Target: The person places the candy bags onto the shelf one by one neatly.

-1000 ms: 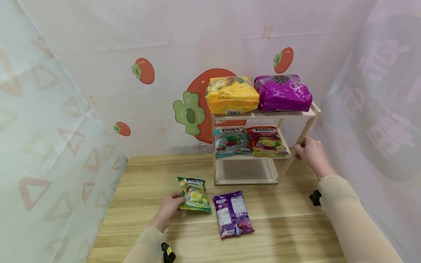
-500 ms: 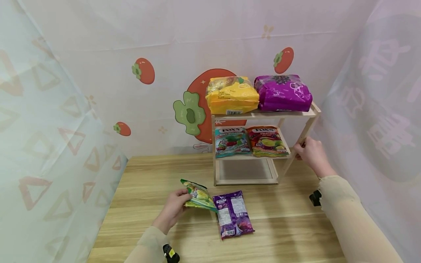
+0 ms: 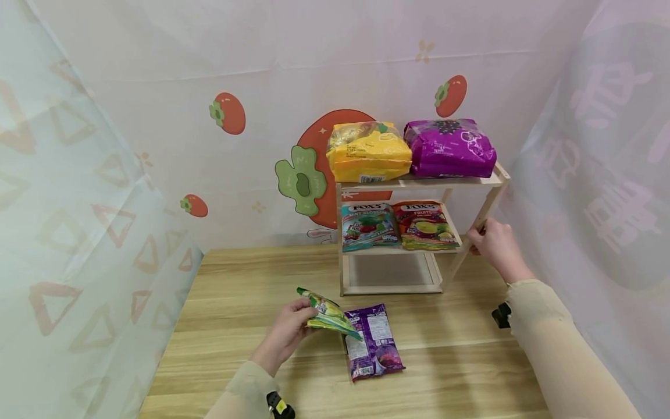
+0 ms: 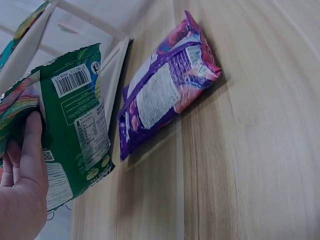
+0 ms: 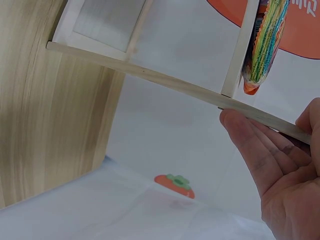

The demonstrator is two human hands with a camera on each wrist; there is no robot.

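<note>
My left hand pinches a green candy bag by its edge, tilted above the table. The left wrist view shows the bag's dark green back with a barcode, the thumb lying against it. Just right of it a purple candy bag lies back side up on the table, its left edge partly covered by the green bag in the head view. At the right, my right hand grips the side post of a wooden shelf, thumb and fingers on either side of the post in the right wrist view.
On the shelf's top stand a yellow bag and a magenta bag. A teal candy bag and a red candy bag lie on the middle tier. Printed cloth hangs behind the wooden table.
My left hand has moved right, tipping the green bag so its front turns away and its lower end now overlaps the purple bag in view. The right hand has stayed on the post.
</note>
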